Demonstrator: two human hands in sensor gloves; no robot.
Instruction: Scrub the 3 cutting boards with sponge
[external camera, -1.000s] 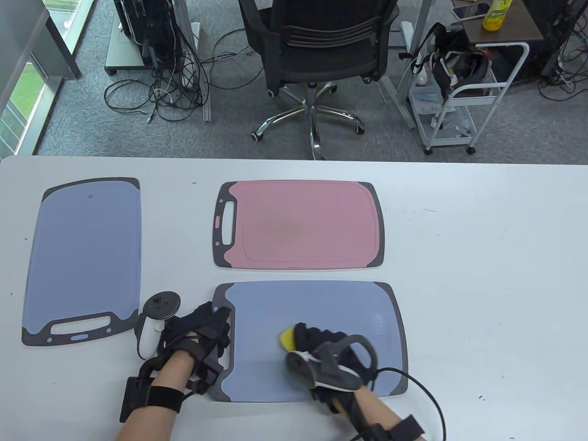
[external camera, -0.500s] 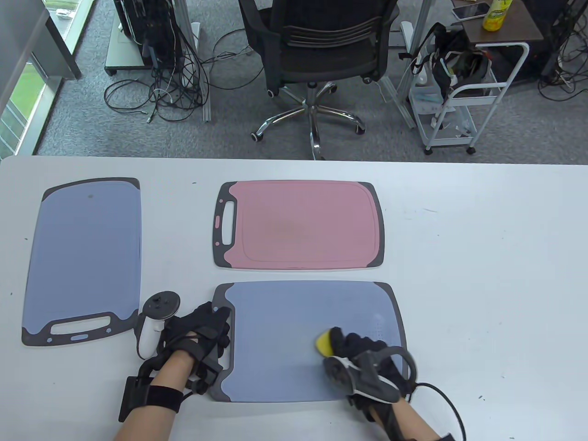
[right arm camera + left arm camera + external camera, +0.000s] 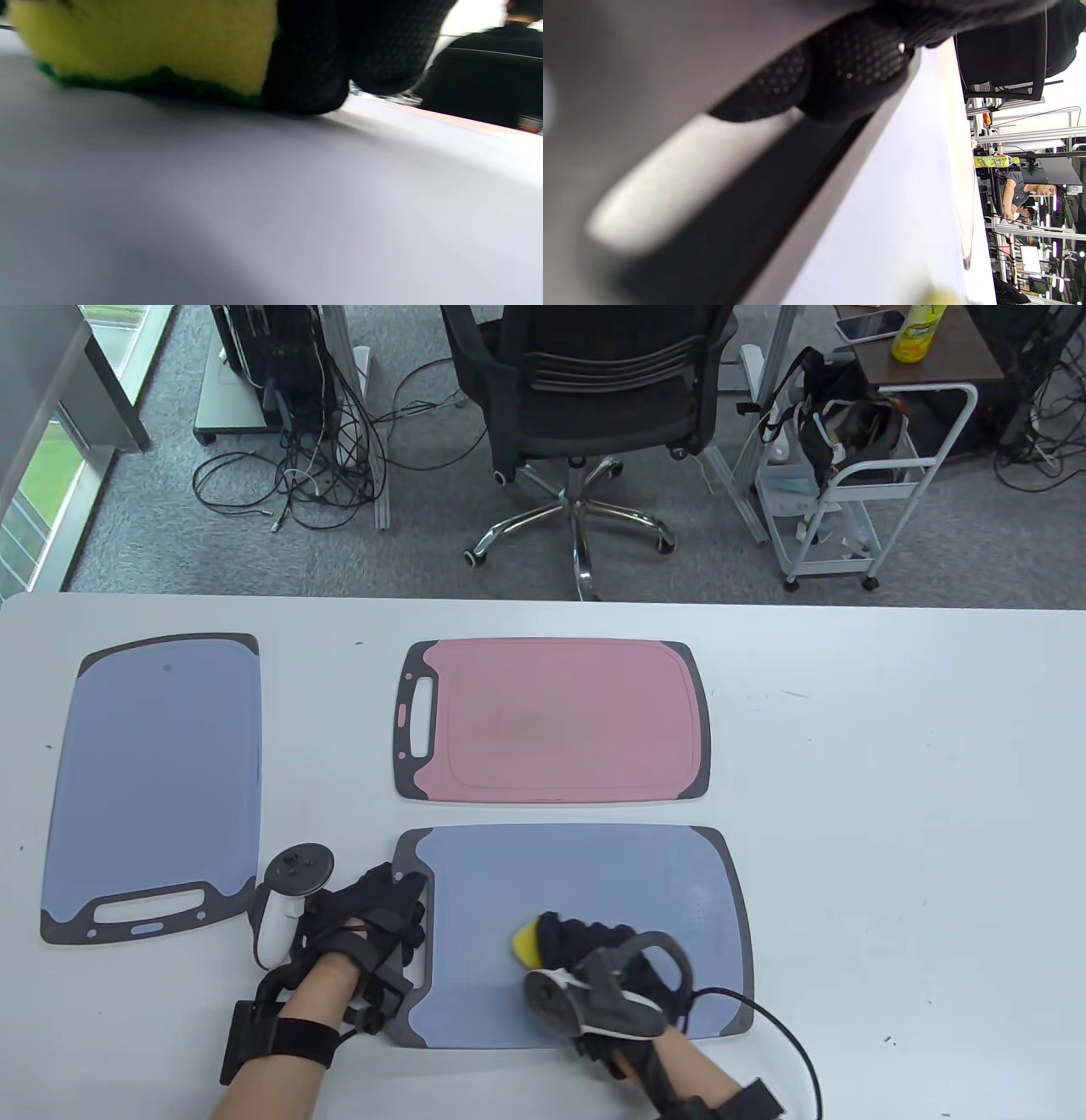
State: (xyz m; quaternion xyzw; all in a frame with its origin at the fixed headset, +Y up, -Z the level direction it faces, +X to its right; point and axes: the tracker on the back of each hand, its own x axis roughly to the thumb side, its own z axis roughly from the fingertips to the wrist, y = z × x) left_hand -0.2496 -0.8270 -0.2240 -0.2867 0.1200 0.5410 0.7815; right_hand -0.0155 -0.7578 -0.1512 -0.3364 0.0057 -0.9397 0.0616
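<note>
Three boards, no readable labels; right hand (image 3: 594, 959) grasps the sponge (image 3: 527, 943) on the near blue board (image 3: 484, 899), left hand (image 3: 373, 920) flat, released, on its handle end.

1. Table view: even, bright light; the white tabletop (image 3: 891, 814) is sharp, with soft shadows.
2. Left wrist view: near glove fingers (image 3: 857, 63) heavily blurred; background overexposed.
3. Right wrist view: sponge (image 3: 148, 42) soft-focused; far edge glares.
</note>
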